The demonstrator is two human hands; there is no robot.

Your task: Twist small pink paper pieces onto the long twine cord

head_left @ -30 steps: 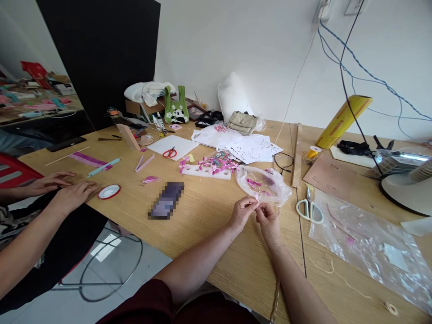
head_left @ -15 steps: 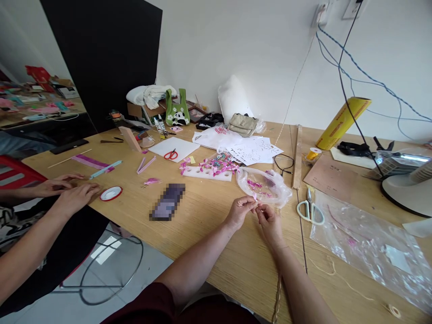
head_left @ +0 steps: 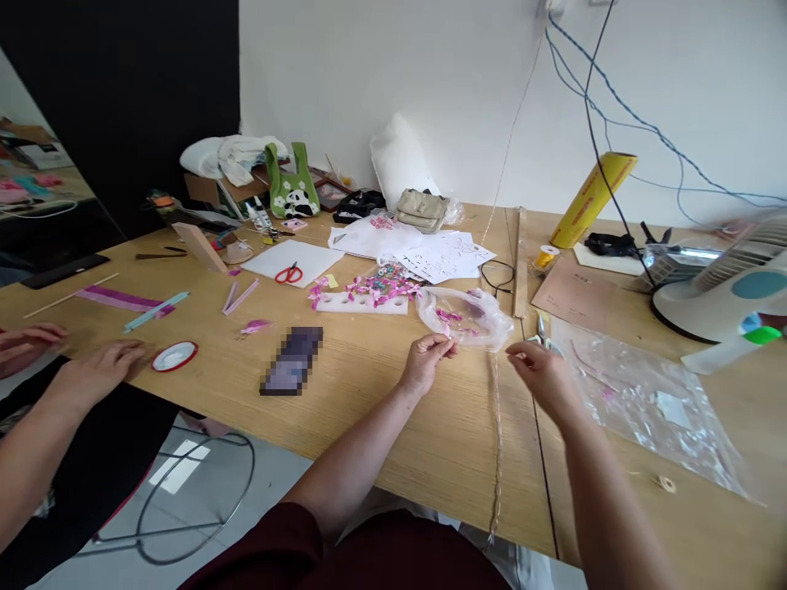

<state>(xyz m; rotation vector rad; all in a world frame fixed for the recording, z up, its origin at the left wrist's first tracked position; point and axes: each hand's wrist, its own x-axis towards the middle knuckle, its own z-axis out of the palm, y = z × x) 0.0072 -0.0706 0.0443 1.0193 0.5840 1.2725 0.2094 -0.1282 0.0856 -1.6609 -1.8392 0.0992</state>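
Observation:
My left hand (head_left: 426,360) is pinched shut on something small and pale that I cannot make out, just in front of a clear plastic bag (head_left: 465,317) holding pink bits. My right hand (head_left: 541,373) hovers to the right of it with fingers curled and pinched, near a pair of white-handled scissors (head_left: 543,329); what it holds, if anything, does not show. A braided tan cord (head_left: 495,442) runs from between my hands down to the table's front edge. Behind the bag lies a white foam strip (head_left: 362,304) with pink ribbon bows on it.
Another person's hands (head_left: 92,370) rest at the left beside a red tape roll (head_left: 175,356). A blurred dark object (head_left: 291,360), red scissors (head_left: 288,274), papers (head_left: 439,256), a large plastic sheet (head_left: 652,406), a white fan (head_left: 734,297) and a yellow roll (head_left: 593,199) lie on the wooden table (head_left: 381,410).
My hands have come apart: the right hand moved right, away from the left. The view has shifted right, bringing the fan further in.

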